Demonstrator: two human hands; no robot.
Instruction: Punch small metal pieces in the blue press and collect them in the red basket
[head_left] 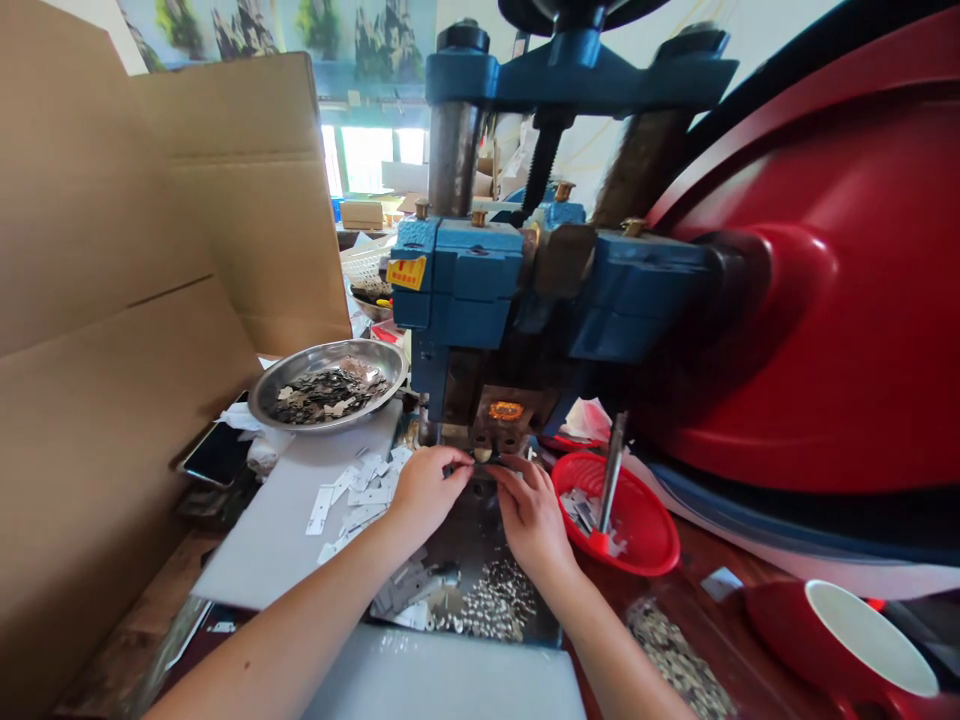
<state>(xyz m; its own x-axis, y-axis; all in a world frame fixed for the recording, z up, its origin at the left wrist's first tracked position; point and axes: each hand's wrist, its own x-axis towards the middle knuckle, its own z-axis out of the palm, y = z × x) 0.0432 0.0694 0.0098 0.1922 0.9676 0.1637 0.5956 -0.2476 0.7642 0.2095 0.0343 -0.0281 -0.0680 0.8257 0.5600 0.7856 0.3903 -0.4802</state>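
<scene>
My left hand [424,490] and my right hand [531,516] meet at the foot of a blue punch press [480,290]. Together their fingertips pinch a small thin metal strip [474,463] just under the press's die. Loose flat metal strips [358,494] lie on a white board [277,540] beside my left hand. A heap of small punched metal bits [496,600] sits on the dark tray between my forearms.
A steel bowl [328,385] of metal pieces stands at the left, a phone [219,452] beside it. A red basket [624,512] holds pieces and a red-tipped rod. A large red flywheel cover [825,300] fills the right. Cardboard [112,300] walls off the left. A red cup [855,640] stands near right.
</scene>
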